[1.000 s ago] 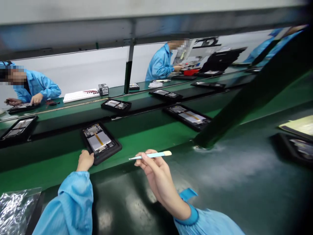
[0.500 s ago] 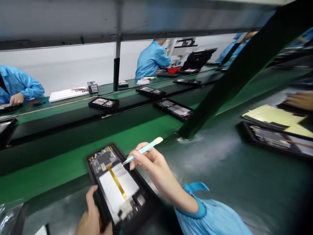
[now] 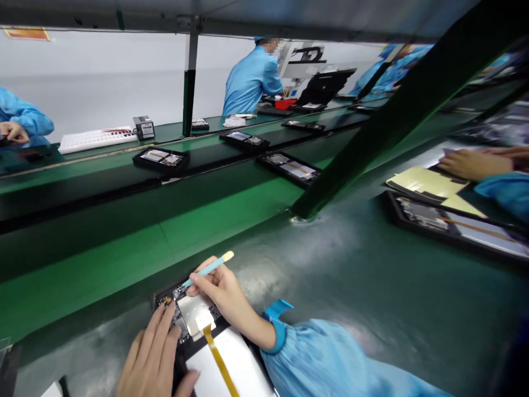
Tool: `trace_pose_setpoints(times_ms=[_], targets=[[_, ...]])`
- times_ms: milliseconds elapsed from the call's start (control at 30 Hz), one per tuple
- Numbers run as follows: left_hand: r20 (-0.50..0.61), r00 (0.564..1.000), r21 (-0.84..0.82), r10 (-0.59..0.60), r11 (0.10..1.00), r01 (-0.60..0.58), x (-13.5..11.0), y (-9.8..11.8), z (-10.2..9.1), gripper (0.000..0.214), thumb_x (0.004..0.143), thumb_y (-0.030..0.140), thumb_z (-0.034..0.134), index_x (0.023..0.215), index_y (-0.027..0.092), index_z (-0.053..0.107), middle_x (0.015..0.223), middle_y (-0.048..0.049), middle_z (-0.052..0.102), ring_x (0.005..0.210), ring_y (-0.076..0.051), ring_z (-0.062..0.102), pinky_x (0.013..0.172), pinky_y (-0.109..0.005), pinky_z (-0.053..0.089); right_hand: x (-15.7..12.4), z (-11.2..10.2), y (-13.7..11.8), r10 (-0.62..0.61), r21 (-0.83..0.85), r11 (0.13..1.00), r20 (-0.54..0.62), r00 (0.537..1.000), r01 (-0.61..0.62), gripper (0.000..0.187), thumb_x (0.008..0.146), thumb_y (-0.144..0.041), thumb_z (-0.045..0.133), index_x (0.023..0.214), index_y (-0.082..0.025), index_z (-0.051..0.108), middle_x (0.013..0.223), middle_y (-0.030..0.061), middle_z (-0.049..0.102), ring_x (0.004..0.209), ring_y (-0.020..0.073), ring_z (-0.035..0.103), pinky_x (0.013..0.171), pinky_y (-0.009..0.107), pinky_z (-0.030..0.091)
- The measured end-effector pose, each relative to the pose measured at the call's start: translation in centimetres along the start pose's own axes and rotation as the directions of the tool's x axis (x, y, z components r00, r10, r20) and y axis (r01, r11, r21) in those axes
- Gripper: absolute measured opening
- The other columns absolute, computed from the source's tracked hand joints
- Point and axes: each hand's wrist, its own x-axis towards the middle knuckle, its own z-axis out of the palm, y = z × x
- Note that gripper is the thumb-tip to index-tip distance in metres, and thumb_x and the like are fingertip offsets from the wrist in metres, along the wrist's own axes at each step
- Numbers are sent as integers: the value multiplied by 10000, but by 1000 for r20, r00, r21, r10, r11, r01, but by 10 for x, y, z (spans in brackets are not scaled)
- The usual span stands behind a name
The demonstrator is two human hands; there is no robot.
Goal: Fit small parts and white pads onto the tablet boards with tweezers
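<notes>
An opened tablet in a black tray [image 3: 194,325] lies on the dark green bench right in front of me, its circuit boards, silver plate and yellow flex strip exposed. My left hand [image 3: 151,358] rests flat on the tray's left side, fingers stretched out. My right hand [image 3: 219,289] is closed around a pale blue tool with a cream end [image 3: 209,268]; the tool's tip touches the boards at the tablet's top edge.
A green conveyor belt [image 3: 124,253] runs behind the bench, carrying more trays [image 3: 161,160] [image 3: 289,168]. A dark slanted post [image 3: 372,132] stands at centre right. A neighbour's hand [image 3: 467,164] works over yellow sheets and another tray [image 3: 450,229]. Blue-coated people sit across the line.
The tablet tray came off the conveyor edge and now lies on the bench close to me. My left hand changed from gripping it to lying flat; the tool tip lowered onto the boards.
</notes>
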Motion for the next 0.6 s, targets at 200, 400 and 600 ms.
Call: trace_pose_setpoints(times_ms=[200,400,600], targets=[[19,1000,-3,-3,1000,3,7,-7,7,408,816,544,522,1028,197,555,1301,-105,577,1191,-239,519,838,-325,444,2,-1,0,15,-61,998,41,999,-12,328,689,-422,739,737,-190,513,589,-15,681,593,161,695,555,245,529],[43,999,-34,-3,999,4,11,-8,5,398,816,518,535,1032,184,540,1331,-96,552,1191,-238,484,841,-317,415,2,-1,2,15,-90,996,57,998,-10,274,717,-385,706,731,-200,504,594,-14,681,592,151,684,562,247,526],[51,999,-1,19,1000,-19,23,0,-1,359,822,467,519,1010,162,551,1280,-119,593,1139,-283,509,838,-371,362,1,0,0,1,-108,994,33,999,3,265,732,-376,693,730,-202,494,594,-12,674,561,143,659,538,244,503]])
